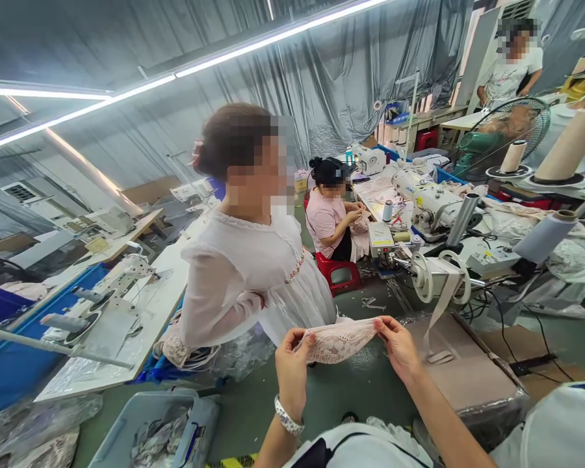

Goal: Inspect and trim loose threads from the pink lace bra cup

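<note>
The left hand (292,374) and right hand (398,344) pinch opposite ends of a pale pink floral lace fabric panel (341,344), spread between them before a person in a white dress (253,260); gentle, even tension should protect the lace.

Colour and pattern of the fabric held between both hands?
The fabric is pale pink with a lace pattern; head view shows it best.
</note>
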A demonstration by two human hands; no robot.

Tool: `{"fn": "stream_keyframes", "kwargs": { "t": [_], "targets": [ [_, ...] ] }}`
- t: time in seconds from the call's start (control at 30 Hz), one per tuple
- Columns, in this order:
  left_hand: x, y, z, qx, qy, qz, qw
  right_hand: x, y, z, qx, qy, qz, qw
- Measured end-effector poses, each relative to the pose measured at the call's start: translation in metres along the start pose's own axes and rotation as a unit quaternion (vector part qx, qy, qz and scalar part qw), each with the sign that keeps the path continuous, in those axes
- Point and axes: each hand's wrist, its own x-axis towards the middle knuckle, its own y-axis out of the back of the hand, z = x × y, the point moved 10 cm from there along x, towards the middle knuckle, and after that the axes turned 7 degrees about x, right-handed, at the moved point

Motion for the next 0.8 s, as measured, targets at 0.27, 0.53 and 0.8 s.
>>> {"fn": "stream_keyframes", "kwargs": {
  "t": [0.27, 0.53, 0.8],
  "targets": [
    [0.005, 0.008, -0.013, -0.079, 0.034, 0.066, 0.994, -0.026, -0.007, -0.034, 0.008, 0.04, -0.004, 0.999],
    [0.005, 0.0, -0.008, -0.109, 0.034, 0.062, 0.992, -0.038, -0.015, -0.059, 0.023, 0.079, -0.023, 0.996],
    [0.004, -0.004, -0.008, -0.106, 0.038, 0.052, 0.992, -0.04, -0.013, -0.066, 0.008, 0.083, -0.024, 0.996]
  ]
}}
